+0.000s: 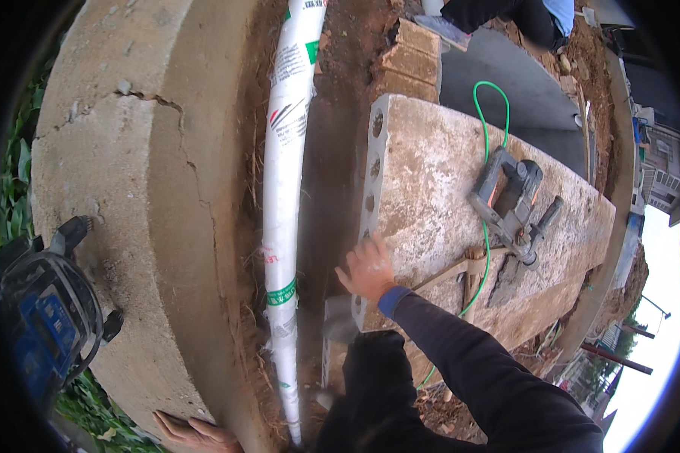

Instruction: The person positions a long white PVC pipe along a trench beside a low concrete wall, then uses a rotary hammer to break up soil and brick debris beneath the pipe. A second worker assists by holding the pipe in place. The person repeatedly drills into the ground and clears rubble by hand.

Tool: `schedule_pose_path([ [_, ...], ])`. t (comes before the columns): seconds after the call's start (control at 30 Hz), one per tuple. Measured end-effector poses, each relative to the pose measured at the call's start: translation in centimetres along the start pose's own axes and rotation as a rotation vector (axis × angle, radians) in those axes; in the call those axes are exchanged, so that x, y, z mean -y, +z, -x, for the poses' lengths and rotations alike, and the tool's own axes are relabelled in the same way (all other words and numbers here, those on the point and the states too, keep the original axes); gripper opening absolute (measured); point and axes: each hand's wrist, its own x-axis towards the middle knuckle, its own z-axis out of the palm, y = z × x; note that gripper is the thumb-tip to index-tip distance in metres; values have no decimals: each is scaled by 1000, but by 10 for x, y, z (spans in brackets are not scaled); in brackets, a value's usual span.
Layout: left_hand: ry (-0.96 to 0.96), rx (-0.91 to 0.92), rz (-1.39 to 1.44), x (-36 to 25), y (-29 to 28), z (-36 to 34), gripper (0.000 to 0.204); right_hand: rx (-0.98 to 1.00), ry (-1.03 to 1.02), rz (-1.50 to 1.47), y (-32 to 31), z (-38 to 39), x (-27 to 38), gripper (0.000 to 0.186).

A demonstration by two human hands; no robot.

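Note:
My right hand (370,269) rests on the edge of a hollow-core concrete slab (423,174), thumb and fingers apart, with nothing held. At the lower edge my left hand (196,432) lies with its fingers stretched out on a thick, cracked concrete wall (98,226). A rotary hammer drill (510,204) lies on its side on the slab, beyond my right hand. Its green cord (477,291) loops over the slab. A wooden-handled hammer (472,272) lies beside the cord, close to a dark grey patch on the slab.
Between wall and slab runs a dirt trench (332,151) with a long white wrapped pipe (283,181). A blue-and-black device (49,317) sits on the wall at left. Stacked bricks (412,64) and another person's leg and shoe (446,30) are at the top.

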Motion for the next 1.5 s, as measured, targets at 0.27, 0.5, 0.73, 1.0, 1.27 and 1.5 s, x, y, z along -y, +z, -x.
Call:
schedule_pose_path([
  [0.27, 2, 25, 46, -10, -9, -6, 71, -73, 16, -61, -2, -4, -1, 38],
  [0.5, 75, 66, -429, -28, -29, -12, 68, -108, 6, -67, -6, -2, -1, 36],
  [0.73, 37, -7, -194, -11, -19, -1, 67, -171, -9, -42, -3, 6, -1, 37],
  [1.0, 5, -177, 53, 10, 3, 9, 67, -15, 424, -566, -92, 20, 49, 35],
  [1.27, 1, -217, 70, 11, 5, 6, 70, -241, 594, -581, -228, 166, 44, 33],
  [1.5, 3, -270, -35, 14, 27, 4, 70, -554, 690, -423, -309, 256, 37, 25],
])
